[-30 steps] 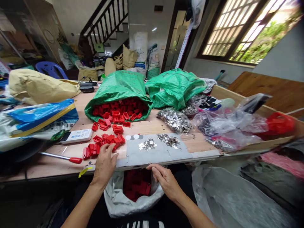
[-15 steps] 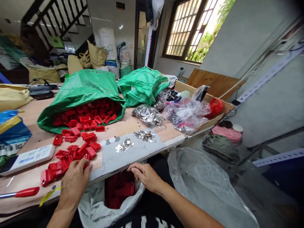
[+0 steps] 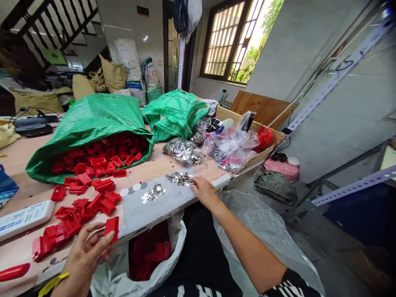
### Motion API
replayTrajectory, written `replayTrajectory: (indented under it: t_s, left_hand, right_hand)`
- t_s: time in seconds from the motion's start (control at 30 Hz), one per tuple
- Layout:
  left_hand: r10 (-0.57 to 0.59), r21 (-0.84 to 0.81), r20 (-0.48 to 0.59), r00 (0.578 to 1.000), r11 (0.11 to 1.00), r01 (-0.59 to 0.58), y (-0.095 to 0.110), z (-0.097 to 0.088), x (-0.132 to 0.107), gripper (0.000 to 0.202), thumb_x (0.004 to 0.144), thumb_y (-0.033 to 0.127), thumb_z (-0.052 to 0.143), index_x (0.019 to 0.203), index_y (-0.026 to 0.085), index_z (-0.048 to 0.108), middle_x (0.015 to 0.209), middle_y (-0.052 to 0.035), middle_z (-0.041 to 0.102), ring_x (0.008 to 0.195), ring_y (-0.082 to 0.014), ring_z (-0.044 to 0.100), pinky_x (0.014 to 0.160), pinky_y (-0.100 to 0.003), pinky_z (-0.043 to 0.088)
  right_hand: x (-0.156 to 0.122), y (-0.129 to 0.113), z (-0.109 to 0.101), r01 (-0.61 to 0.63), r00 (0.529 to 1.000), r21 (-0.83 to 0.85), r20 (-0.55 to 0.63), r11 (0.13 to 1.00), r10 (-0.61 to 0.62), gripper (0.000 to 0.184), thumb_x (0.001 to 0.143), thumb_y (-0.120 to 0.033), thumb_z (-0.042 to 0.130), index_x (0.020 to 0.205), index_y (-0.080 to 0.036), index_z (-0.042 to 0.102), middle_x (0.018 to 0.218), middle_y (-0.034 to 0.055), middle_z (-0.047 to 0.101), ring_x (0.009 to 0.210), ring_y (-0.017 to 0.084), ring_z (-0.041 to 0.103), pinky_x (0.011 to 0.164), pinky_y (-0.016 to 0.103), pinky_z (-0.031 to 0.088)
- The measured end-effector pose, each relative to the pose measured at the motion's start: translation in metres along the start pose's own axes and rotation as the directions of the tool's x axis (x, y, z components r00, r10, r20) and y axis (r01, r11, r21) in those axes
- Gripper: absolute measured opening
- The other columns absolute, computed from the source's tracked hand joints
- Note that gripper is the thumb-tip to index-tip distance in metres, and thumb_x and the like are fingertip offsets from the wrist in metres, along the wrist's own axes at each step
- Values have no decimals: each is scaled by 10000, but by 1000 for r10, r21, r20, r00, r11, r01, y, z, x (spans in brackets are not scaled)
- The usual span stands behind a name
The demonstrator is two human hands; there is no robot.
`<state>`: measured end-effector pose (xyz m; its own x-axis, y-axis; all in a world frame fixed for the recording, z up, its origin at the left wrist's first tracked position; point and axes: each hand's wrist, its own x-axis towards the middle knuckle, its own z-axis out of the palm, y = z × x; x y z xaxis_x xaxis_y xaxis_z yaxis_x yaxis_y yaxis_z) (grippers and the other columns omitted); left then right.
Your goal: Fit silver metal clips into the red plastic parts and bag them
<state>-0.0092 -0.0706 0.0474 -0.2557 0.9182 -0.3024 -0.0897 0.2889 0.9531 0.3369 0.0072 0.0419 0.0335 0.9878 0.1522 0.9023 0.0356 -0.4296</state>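
Between the thumb and fingers of my left hand [image 3: 86, 251] is a red plastic housing [image 3: 112, 227], raised at the table's front edge. Loose red housings [image 3: 82, 210] lie in a heap just beyond that hand. My right hand [image 3: 206, 193] reaches over the grey mat [image 3: 139, 216], its fingertips together at the right end of a pile of small silver metal pieces [image 3: 177, 177]. Whatever those fingertips pinch is too small to make out. A second pile of silver pieces [image 3: 154, 193] lies to the left on the mat, by a few round discs [image 3: 136, 187].
A green woven sack [image 3: 102, 111] spills red housings at the back left. Beside it are another green sack [image 3: 176, 113], a bag of silver pieces [image 3: 182, 152] and a wooden tray [image 3: 262, 150] of plastic bags. Below the edge hangs a white sack [image 3: 177, 243] containing red parts.
My left hand has picked a red housing off the heap and drawn it toward me. My right hand has moved from the table edge up to the right-hand silver pile. The view has shifted right.
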Motion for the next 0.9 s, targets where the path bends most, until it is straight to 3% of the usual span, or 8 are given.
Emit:
replayTrajectory:
  t_s: [0.07,0.13,0.23,0.33,0.57,0.9]
  left_hand:
    - [-129,-184,108,986,972,147,0,16,-13,767,396,337,892,1072,275,535,632,47,624,454,-117,535,409,-187,345]
    - [-210,-263,226,951,927,268,0,28,-24,813,481,320,877,1204,300,505,571,51,594,464,-107,527,406,-162,327]
    - [-272,-340,380,884,848,407,-2,38,-35,824,592,277,829,1322,331,450,666,24,610,512,-92,517,426,-160,345]
    - [-301,-387,468,831,775,500,-4,42,-42,805,664,229,778,1372,347,413,805,-13,629,528,-81,506,443,-172,360]
    - [-358,-388,575,735,672,631,-6,49,-50,866,669,219,772,1410,390,356,900,-27,677,571,-94,571,495,-182,442]
    - [-368,-365,590,718,672,644,-6,50,-56,869,643,208,797,1398,365,396,996,-59,708,696,-177,692,619,-262,558]
  right_hand:
    - [7,-1,3,14,1000,-7,15,1000,-14,167,871,-202,553,1005,-220,652,1013,46,644,934,173,590,794,251,413]
    - [11,-4,6,27,999,-14,26,1000,-26,179,872,-219,564,1029,-229,648,1012,41,646,944,177,590,797,256,412]
    - [13,-6,10,35,999,-21,34,999,-34,187,877,-228,564,1047,-242,641,1025,38,650,951,181,589,794,265,409]
    - [14,-6,10,40,998,-21,43,999,-40,152,878,-225,559,998,-249,650,1003,29,655,934,177,589,778,263,405]
    - [12,0,8,57,998,29,4,998,-57,90,874,-234,554,920,-216,630,942,29,651,860,155,589,724,235,387]
    - [8,9,9,26,996,149,-86,988,-13,138,839,-232,527,962,-200,580,788,14,644,716,158,586,628,236,349]
